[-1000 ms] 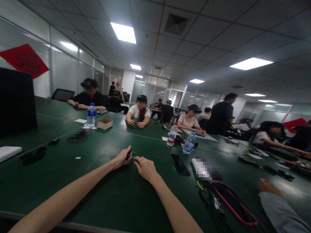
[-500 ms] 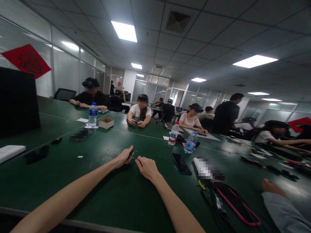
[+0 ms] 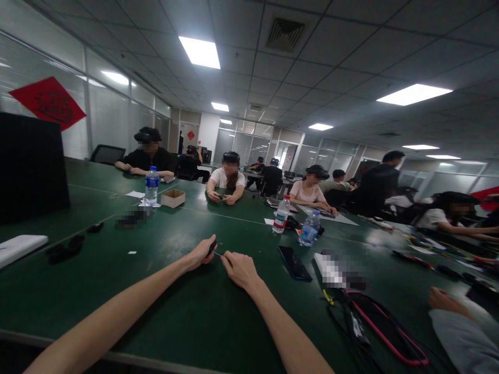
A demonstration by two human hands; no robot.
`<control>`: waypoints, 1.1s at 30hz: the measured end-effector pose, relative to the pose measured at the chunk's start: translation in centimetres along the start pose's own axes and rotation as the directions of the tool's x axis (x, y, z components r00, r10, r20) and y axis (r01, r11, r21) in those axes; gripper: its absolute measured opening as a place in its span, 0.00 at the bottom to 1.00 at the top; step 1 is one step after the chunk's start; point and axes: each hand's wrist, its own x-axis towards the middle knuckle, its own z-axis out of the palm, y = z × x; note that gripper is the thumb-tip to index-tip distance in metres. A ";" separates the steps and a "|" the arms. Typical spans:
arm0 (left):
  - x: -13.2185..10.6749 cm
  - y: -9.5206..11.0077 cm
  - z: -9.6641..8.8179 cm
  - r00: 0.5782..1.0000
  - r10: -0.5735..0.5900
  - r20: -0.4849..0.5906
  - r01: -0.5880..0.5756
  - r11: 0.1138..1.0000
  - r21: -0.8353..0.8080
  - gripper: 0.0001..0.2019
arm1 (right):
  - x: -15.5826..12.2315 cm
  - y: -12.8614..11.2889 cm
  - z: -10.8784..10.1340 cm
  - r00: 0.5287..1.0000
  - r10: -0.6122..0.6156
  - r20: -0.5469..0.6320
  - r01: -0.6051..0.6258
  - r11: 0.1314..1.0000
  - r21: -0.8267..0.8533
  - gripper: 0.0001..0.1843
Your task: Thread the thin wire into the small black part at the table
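My left hand [image 3: 204, 251] is closed around a small black object [image 3: 212, 246], its exact kind unclear at this size. A thin, pale, straight piece [image 3: 217, 254] runs from it toward my right hand. My right hand [image 3: 238, 267] has its fingers curled together, thumb and forefinger at the far end of that thin piece. Both hands are low over the green table [image 3: 187, 306], a small gap between them. What lies inside the fingers is mostly hidden.
Right of my hands lie a phone [image 3: 295, 263] and a pink-edged black pouch [image 3: 385, 324] with cables. Bottles [image 3: 310, 228] stand beyond. A small open box [image 3: 173, 198] is farther left. A neighbour's grey sleeve [image 3: 462, 337] reaches in at right. Several people sit around.
The view has shifted slightly, so things on the table appear a little farther right and lower. The standing person at the back has moved right. My hands keep nearly the same grip.
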 end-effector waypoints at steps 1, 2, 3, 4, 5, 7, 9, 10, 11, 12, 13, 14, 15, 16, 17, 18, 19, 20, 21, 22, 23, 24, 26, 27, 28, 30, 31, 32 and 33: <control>0.0 0.1 0.0 1.000 0.000 -0.003 0.001 1.000 0.001 0.25 | 0.0 0.0 0.0 1.000 -0.003 0.005 0.003 1.000 0.005 0.23; -0.1 0.1 0.1 1.000 -0.001 -0.003 0.001 1.000 0.001 0.25 | 0.0 -0.1 0.0 1.000 -0.007 0.006 0.007 1.000 0.008 0.23; -0.1 0.1 0.1 1.000 0.000 -0.010 0.000 1.000 0.002 0.25 | 0.0 -0.1 0.0 1.000 -0.012 0.003 0.012 1.000 0.007 0.23; -0.1 0.2 0.2 1.000 0.002 -0.020 -0.002 1.000 0.003 0.26 | 0.0 -0.1 0.0 1.000 -0.014 -0.002 0.014 1.000 0.002 0.23; -0.1 0.2 0.2 1.000 0.004 -0.027 -0.004 1.000 0.005 0.26 | 0.1 -0.1 0.1 1.000 -0.015 -0.007 0.015 1.000 -0.006 0.23; -0.1 0.2 0.3 0.999 0.014 -0.034 -0.014 1.000 0.009 0.25 | 0.1 -0.1 0.3 1.000 -0.010 -0.013 0.010 1.000 -0.022 0.24; -0.2 0.2 0.3 0.999 0.023 -0.033 -0.022 1.000 0.018 0.25 | 0.1 0.0 0.3 1.000 -0.006 -0.010 0.006 1.000 -0.026 0.24; -0.2 0.2 0.4 0.999 0.024 -0.027 -0.023 0.999 0.025 0.25 | 0.1 0.0 0.3 1.000 -0.006 -0.008 0.006 1.000 -0.024 0.24; -0.2 0.2 0.4 0.999 0.024 -0.027 -0.023 0.999 0.036 0.26 | 0.1 0.0 0.3 1.000 -0.007 -0.005 0.006 1.000 -0.022 0.24; -0.2 0.2 0.4 0.999 0.022 -0.032 -0.021 0.998 0.051 0.26 | 0.0 0.0 0.2 1.000 -0.007 -0.003 0.007 1.000 -0.020 0.24; -0.3 0.2 0.5 0.999 0.023 -0.043 -0.020 0.997 0.072 0.26 | 0.0 0.0 0.1 1.000 -0.006 -0.002 0.006 1.000 -0.019 0.24; -0.4 0.2 0.6 0.998 0.027 -0.062 -0.020 0.995 0.102 0.26 | -0.1 0.0 0.1 1.000 -0.002 -0.001 0.002 1.000 -0.018 0.24; -0.5 0.2 0.7 0.995 0.038 -0.089 -0.025 0.990 0.141 0.26 | -0.1 -0.1 0.1 1.000 0.004 -0.002 -0.004 1.000 -0.020 0.23; -0.6 0.3 0.8 0.991 0.059 -0.121 -0.035 0.981 0.190 0.27 | -0.2 -0.2 0.1 1.000 0.013 -0.005 -0.013 1.000 -0.024 0.23; -0.7 0.4 1.0 0.984 0.083 -0.156 -0.043 0.969 0.245 0.27 | -0.2 -0.4 0.2 1.000 0.026 -0.013 -0.026 0.999 -0.031 0.23; -0.8 0.4 1.1 0.975 0.113 -0.191 -0.051 0.952 0.303 0.27 | -0.3 -0.6 0.3 0.999 0.040 -0.022 -0.041 0.998 -0.038 0.23; -0.9 0.5 1.2 0.963 0.149 -0.224 -0.060 0.931 0.361 0.27 | -0.3 -0.8 0.4 0.998 0.054 -0.032 -0.056 0.998 -0.043 0.24; -1.0 0.6 1.4 0.949 0.187 -0.253 -0.069 0.908 0.414 0.27 | -0.4 -1.0 0.5 0.997 0.067 -0.038 -0.069 0.997 -0.044 0.24; -1.1 0.7 1.5 0.934 0.224 -0.278 -0.076 0.885 0.459 0.27 | -0.4 -1.3 0.6 0.996 0.078 -0.039 -0.080 0.996 -0.040 0.25; -1.2 0.8 1.6 0.919 0.260 -0.296 -0.084 0.864 0.497 0.27 | -0.5 -1.5 0.8 0.995 0.090 -0.035 -0.091 0.995 -0.035 0.25; -1.2 0.8 1.7 0.905 0.294 -0.309 -0.095 0.845 0.526 0.26 | -0.5 -1.7 0.9 0.995 0.100 -0.028 -0.101 0.994 -0.029 0.26; -1.2 0.7 1.8 0.891 0.326 -0.317 -0.107 0.828 0.550 0.26 | -0.6 -1.8 0.9 0.994 0.110 -0.020 -0.111 0.994 -0.026 0.26; -1.1 0.5 2.0 0.864 0.380 -0.329 -0.127 0.799 0.588 0.24 | -0.6 -2.0 1.1 0.992 0.129 -0.008 -0.129 0.991 -0.022 0.28; -1.0 0.3 2.0 0.853 0.403 -0.331 -0.136 0.784 0.605 0.24 | -0.7 -2.0 1.1 0.991 0.135 -0.003 -0.135 0.991 -0.018 0.29; -0.8 0.1 2.1 0.845 0.420 -0.332 -0.139 0.771 0.621 0.23 | -0.7 -1.9 1.2 0.991 0.137 0.002 -0.137 0.990 -0.013 0.30; -0.5 -0.5 2.0 0.837 0.437 -0.329 -0.134 0.747 0.652 0.22 | -0.7 -1.7 1.3 0.991 0.137 0.008 -0.137 0.991 -0.002 0.31; -0.3 -0.7 2.0 0.837 0.440 -0.325 -0.126 0.734 0.668 0.21 | -0.7 -1.7 1.4 0.991 0.135 0.008 -0.135 0.991 0.001 0.32; -0.2 -0.9 1.9 0.838 0.441 -0.320 -0.118 0.720 0.684 0.20 | -0.7 -1.6 1.5 0.991 0.132 0.009 -0.132 0.991 0.001 0.33; -0.1 -1.0 1.8 0.840 0.443 -0.315 -0.112 0.708 0.698 0.20 | -0.7 -1.5 1.6 0.991 0.131 0.008 -0.131 0.991 -0.003 0.33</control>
